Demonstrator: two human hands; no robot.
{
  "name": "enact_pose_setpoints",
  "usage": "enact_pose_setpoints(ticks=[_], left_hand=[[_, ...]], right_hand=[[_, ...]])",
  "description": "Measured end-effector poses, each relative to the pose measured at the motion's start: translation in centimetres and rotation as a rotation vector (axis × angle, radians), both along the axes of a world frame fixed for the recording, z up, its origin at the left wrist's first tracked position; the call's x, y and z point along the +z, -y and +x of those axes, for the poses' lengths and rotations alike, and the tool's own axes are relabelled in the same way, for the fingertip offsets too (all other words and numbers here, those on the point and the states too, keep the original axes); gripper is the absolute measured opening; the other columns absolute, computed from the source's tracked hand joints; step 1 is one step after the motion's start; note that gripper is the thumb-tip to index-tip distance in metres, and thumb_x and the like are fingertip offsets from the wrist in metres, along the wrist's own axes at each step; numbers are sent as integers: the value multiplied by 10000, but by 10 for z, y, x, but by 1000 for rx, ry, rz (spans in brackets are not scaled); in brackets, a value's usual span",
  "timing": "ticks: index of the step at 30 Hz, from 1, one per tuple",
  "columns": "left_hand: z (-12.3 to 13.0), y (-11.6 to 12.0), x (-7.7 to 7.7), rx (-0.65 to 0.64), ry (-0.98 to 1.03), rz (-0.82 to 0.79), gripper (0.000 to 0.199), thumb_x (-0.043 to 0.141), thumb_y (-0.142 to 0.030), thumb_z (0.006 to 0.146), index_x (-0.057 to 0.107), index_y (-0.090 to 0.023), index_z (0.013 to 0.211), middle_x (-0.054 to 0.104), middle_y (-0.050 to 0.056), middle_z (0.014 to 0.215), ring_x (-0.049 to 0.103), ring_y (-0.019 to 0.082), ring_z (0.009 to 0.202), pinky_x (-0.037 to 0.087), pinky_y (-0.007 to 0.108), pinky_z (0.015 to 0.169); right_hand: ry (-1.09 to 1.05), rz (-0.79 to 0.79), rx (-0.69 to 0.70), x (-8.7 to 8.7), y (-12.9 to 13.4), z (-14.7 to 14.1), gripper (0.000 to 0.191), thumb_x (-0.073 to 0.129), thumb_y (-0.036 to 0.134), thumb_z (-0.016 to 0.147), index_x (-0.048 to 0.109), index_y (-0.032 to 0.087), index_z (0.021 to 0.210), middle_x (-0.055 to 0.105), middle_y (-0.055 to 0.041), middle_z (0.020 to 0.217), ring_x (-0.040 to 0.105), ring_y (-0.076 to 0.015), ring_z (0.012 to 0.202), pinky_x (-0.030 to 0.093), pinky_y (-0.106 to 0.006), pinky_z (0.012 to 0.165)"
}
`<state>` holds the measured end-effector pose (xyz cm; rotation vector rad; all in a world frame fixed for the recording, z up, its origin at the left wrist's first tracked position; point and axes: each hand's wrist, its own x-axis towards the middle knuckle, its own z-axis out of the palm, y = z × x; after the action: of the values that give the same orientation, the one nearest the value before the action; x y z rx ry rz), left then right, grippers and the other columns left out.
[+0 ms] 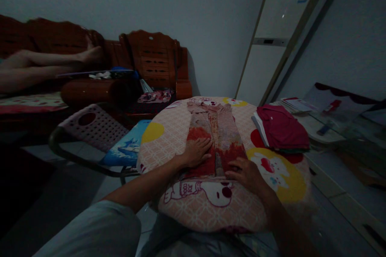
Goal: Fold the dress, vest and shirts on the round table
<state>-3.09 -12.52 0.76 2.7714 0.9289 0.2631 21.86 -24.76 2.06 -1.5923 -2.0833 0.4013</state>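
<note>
A red and grey-beige patterned garment, which looks like a shirt, lies flat on the round table with its sides folded inward. Its narrow end with what looks like a neckline points away from me. Flat on its left half rests my left hand, fingers stretched out to the right. My right hand lies at the lower right edge, fingers apart and slightly bent, touching the cloth. Neither hand grips anything. Under the garment spreads a pink patterned tablecloth with cartoon figures.
A stack of folded clothes, dark red on top, sits on the table's right side. Left of the table stands a chair with a blue printed item. Behind are wooden seats; a person's bare legs rest there. A glass-topped cabinet stands right.
</note>
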Motion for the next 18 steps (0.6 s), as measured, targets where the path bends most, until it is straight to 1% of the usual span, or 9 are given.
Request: enact_pose_setpoints(ticks=[2, 5, 7, 8, 12, 13, 15, 18], left_hand=[[-2, 26, 2, -81, 38, -39, 705, 337, -502, 1004, 229, -88, 1564, 209, 201, 1625, 194, 281, 1518, 217, 427, 1212], [-6, 60, 6, -178, 38, -83, 834, 418, -596, 954, 191, -86, 1574, 193, 217, 1623, 187, 308, 1517, 215, 455, 1218], [-7, 74, 8, -200, 16, -89, 862, 489, -596, 924, 208, -102, 1572, 219, 212, 1617, 199, 320, 1512, 205, 476, 1222], [-8, 79, 9, -198, 7, -89, 834, 504, -564, 927, 230, -106, 1566, 239, 207, 1613, 213, 317, 1509, 211, 472, 1222], [-12, 87, 13, -150, -9, -69, 567, 413, -302, 984, 349, -122, 1518, 353, 173, 1579, 315, 260, 1477, 280, 411, 1203], [-14, 87, 13, -152, -13, -63, 552, 400, -233, 970, 361, -129, 1511, 371, 164, 1572, 332, 250, 1470, 291, 403, 1198], [-18, 87, 12, -177, -21, -58, 600, 426, -144, 914, 361, -138, 1511, 379, 155, 1570, 350, 248, 1461, 307, 401, 1191], [-25, 87, 12, -206, -6, -55, 664, 491, -114, 853, 376, -157, 1506, 387, 148, 1567, 376, 263, 1445, 317, 413, 1186]], right_hand=[[50, 73, 44, 0, 14, 1, 284, 710, 403, 841, 723, 188, 1026, 702, -87, 948, 648, -224, 860, 515, -345, 771], [110, 164, 129, -5, 31, 7, 263, 696, 315, 853, 700, 196, 1088, 691, -106, 1085, 635, -248, 992, 529, -384, 857], [162, 219, 147, -12, 38, 11, 305, 656, 220, 855, 684, 203, 1158, 672, -116, 1195, 614, -266, 1086, 513, -435, 943], [187, 238, 147, -16, 40, 12, 337, 620, 173, 855, 675, 203, 1186, 664, -117, 1230, 605, -269, 1118, 501, -455, 976], [283, 289, 126, -25, 41, 12, 453, 482, 36, 821, 673, 173, 1208, 672, -128, 1239, 603, -265, 1129, 494, -478, 1000], [304, 300, 121, -26, 39, 11, 469, 460, 17, 811, 679, 162, 1199, 677, -132, 1230, 606, -265, 1121, 496, -477, 997], [337, 313, 114, -26, 37, 11, 484, 428, -7, 804, 689, 146, 1182, 685, -138, 1220, 612, -262, 1104, 498, -468, 990], [364, 310, 89, -24, 33, 18, 483, 411, -14, 812, 696, 141, 1171, 688, -143, 1225, 619, -261, 1079, 505, -454, 958]])
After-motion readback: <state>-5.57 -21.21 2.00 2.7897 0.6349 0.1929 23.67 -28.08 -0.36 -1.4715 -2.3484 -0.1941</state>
